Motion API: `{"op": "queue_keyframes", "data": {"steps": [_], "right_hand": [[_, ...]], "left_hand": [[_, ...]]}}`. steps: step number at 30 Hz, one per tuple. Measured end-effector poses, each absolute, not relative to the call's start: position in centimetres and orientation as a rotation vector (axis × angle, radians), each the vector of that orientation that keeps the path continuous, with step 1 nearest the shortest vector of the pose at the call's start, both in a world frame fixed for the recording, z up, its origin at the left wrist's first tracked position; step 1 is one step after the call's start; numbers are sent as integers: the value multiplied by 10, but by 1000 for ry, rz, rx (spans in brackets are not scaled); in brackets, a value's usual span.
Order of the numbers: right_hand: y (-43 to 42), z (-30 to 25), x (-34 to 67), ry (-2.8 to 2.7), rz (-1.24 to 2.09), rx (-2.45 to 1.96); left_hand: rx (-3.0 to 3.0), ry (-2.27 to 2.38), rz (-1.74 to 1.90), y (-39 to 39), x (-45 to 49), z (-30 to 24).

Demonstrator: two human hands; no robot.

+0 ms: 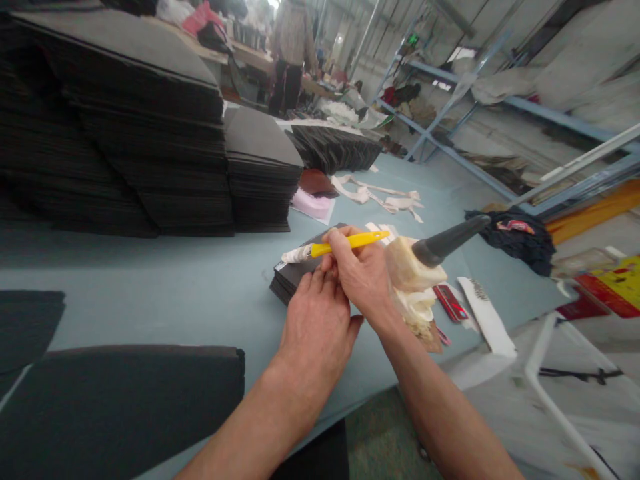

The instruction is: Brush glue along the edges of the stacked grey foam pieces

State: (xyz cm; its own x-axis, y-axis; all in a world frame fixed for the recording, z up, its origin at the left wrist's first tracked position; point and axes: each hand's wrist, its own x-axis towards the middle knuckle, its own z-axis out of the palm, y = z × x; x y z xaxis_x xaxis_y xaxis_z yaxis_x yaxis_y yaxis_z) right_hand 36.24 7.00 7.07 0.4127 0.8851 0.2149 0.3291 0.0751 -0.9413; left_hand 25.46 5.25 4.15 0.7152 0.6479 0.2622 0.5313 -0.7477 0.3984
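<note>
My right hand [363,270] is closed round a glue brush with a yellow handle [350,243]. The brush's wrapped, whitish head [297,255] is at the left corner of a small stack of dark sheets [285,283], above a narrow white strip. Across the top of that stack lies my left hand [320,303], its fingers stretched out and flat, close beside the right hand. Both hands cover much of the stack. Just right of them stands a cream, glue-crusted container [415,267] with a thick dark grey handle [450,241] slanting out of it.
Tall piles of dark sheets [150,153] stand at the back left of the blue table [200,280]. Large dark pieces [130,407] lie front left. Whitish strips [375,195], a red box [450,303] and a white strip [487,317] lie rightward. A person [290,53] stands far back.
</note>
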Motion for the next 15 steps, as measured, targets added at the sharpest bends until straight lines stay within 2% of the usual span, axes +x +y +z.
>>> {"op": "queue_keyframes", "data": {"steps": [15], "right_hand": [[88, 63, 392, -1134, 489, -1474]], "left_hand": [[2649, 1012, 365, 51, 257, 49]]}}
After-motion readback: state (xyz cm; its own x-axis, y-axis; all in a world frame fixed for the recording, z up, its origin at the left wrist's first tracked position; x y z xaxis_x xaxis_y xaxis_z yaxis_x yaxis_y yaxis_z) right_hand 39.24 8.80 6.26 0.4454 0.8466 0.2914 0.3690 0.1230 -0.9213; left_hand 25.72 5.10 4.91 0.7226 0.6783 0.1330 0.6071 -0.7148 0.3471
